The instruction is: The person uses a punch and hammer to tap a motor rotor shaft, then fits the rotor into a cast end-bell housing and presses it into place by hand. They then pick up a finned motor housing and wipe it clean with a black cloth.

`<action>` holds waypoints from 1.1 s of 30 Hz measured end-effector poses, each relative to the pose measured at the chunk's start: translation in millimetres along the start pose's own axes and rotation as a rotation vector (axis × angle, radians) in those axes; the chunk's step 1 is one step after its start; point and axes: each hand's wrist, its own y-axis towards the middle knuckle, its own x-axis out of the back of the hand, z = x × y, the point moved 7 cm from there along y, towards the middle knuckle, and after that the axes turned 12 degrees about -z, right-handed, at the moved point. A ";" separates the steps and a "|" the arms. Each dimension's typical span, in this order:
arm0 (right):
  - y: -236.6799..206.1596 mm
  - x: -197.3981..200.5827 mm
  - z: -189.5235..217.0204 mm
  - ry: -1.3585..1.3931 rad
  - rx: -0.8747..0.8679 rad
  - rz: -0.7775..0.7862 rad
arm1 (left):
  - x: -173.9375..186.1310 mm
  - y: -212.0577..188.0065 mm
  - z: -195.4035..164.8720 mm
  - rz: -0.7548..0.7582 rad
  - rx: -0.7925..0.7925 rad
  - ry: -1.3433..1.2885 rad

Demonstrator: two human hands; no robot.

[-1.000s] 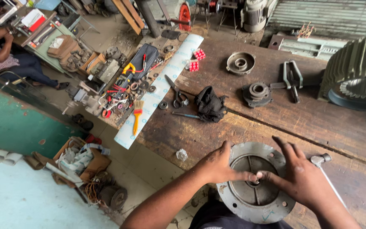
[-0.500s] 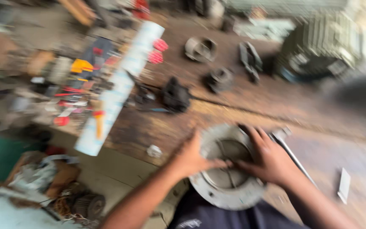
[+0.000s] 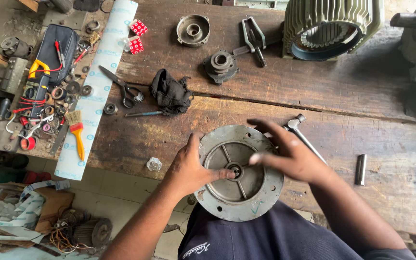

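Two bare hands rest on a round grey motor end cover [image 3: 239,185] that lies flat at the near edge of the wooden workbench [image 3: 362,96], partly overhanging it above the person's dark clothing. The cover is a dull cast-metal disc with a raised rim, small holes near that rim, thin ribs running from rim to hub, and a small central bore — its surface is scuffed and stained.

Going from the left: a long white strip [image 3: 97,82] lies over the bench's left edge, with a yellow-handled brush [image 3: 76,131] on it and scissors [image 3: 123,89] across it. A black rag [image 3: 170,94] sits just right of the scissors, with a thin blue-handled tool just beside its lower left edge.

The left hand [image 3: 188,168] lies open and flat on the cover's left side, its thumb reaching to the central bore; it presses rather than grasps. The right hand [image 3: 290,154] is spread over the cover's right side, fingers loosely extended and somewhat blurred, closed around nothing.

Behind the right hand a steel-handled tool [image 3: 297,126] lies slanted on the bench. Farther right lies a short metal cylinder [image 3: 360,169]. At the far edge stands a ribbed green motor housing [image 3: 331,24].
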 end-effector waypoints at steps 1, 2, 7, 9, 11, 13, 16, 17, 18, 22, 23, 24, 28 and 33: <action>-0.3 1.4 -22.3 0.151 -0.092 0.003 | -0.3 -0.5 2.0 0.005 0.002 0.010; 1.7 2.4 -47.6 0.300 -0.184 0.007 | -0.9 -1.1 4.3 0.006 0.004 0.016; -8.3 -20.6 -162.5 0.514 -0.256 0.068 | -4.0 -3.5 17.4 -0.003 -0.007 0.003; -25.9 -42.6 -192.2 0.239 -0.153 0.137 | -5.4 -3.3 19.4 -0.016 -0.039 -0.041; -43.1 -70.2 -198.1 0.224 0.037 0.277 | -6.8 -2.5 20.0 -0.038 -0.069 -0.035; -51.1 -93.0 -201.8 0.304 0.005 0.349 | -6.7 -1.1 18.4 -0.062 -0.101 0.022; -50.3 -111.3 -198.2 0.450 -0.089 0.379 | -5.4 -1.0 14.0 -0.043 -0.105 0.020; -46.3 -114.1 -192.4 0.495 -0.107 0.384 | -2.3 -1.5 6.2 -0.066 -0.187 0.044; -43.2 -115.2 -185.8 0.543 -0.129 0.389 | 1.2 -3.5 -1.4 -0.087 -0.269 0.070; -28.8 -114.0 -156.7 0.712 -0.191 0.392 | -2.0 -13.8 -25.2 -0.144 -0.487 0.356; -26.7 -112.8 -150.4 0.722 -0.189 0.389 | -6.7 -14.8 -26.4 -0.114 -0.468 0.350; -23.8 -112.3 -145.4 0.739 -0.191 0.385 | -11.7 -14.8 -26.6 -0.085 -0.450 0.346; -18.2 -107.8 -135.1 0.680 -0.101 0.349 | -22.7 -13.8 -22.5 -0.060 -0.383 0.418; -20.4 -116.8 -158.8 0.672 -0.183 0.396 | -23.6 -11.6 -24.4 -0.097 -0.447 0.336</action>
